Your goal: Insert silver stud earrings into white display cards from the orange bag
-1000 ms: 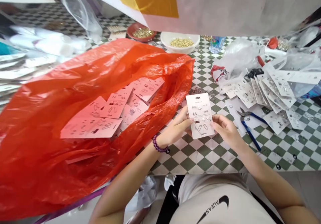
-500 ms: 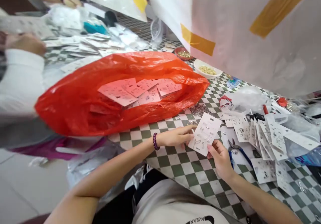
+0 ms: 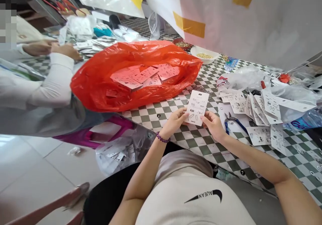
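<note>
Between my two hands is a white earring card [image 3: 197,105], tilted up off the checked tabletop, with several small earrings on its face and a slot at its top. My left hand [image 3: 178,117], below a purple bead bracelet [image 3: 163,137], pinches the card's left edge. The lower right corner is pinched by the thumb and fingers of my right hand [image 3: 212,124]. Just beyond the card lies a heap of small metal pieces [image 3: 201,92], partly hidden by it. Blue-handled pliers [image 3: 233,119] rest to the right of my right hand.
An open red plastic bag [image 3: 100,84] holding several cards lies at left. More earring cards [image 3: 269,105] are fanned out at right. Bowls of gold beads [image 3: 205,55] stand behind. A co-worker's hands [image 3: 65,50] hold a card at far left. A taped white sheet [image 3: 226,23] hangs ahead.
My left hand has shifted its hold along the card's left edge, and the card has turned more upright. My head view has moved. The co-worker's second hand has come into view.
</note>
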The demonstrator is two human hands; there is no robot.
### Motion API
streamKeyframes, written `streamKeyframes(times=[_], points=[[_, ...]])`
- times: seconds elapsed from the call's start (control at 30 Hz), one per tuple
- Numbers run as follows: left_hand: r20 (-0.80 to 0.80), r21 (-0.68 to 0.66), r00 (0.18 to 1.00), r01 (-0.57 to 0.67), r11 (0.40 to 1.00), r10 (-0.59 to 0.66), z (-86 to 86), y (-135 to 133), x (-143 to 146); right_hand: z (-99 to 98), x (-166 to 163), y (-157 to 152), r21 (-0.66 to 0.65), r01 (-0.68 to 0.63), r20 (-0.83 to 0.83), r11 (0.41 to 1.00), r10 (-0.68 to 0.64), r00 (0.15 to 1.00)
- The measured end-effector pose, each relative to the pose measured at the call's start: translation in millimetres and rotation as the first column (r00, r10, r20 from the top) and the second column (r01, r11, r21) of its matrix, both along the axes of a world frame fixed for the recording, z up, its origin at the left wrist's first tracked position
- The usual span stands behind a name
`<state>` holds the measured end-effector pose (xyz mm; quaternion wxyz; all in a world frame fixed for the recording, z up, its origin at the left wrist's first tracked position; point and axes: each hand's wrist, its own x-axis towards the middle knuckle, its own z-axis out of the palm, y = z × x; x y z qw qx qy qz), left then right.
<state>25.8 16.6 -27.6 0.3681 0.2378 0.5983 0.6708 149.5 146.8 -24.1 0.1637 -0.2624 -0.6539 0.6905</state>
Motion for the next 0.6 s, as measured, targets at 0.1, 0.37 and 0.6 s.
streamKeyframes(times=[0.1, 0.37, 0.6], points=[[0.013, 0.023, 0.999, -0.048, 0.999, 0.047, -3.8, -1, 2, 0.2, 1, -6, 0.032, -0.023, -0.014, 0.999, 0.023, 1.0], [0.155, 0.114, 0.947, -0.299, 0.947, 0.28, 0.9, -5, -3, 30.4, -11, 44, 0.387, -0.115, 0.064, 0.915, 0.097, 0.993], [0.25, 0.133, 0.915, -0.355, 0.925, 0.316, 4.4, -6, -6, 13.5, -53, 119, 0.857, -0.186, 0.217, 0.48, -0.01, 0.976]])
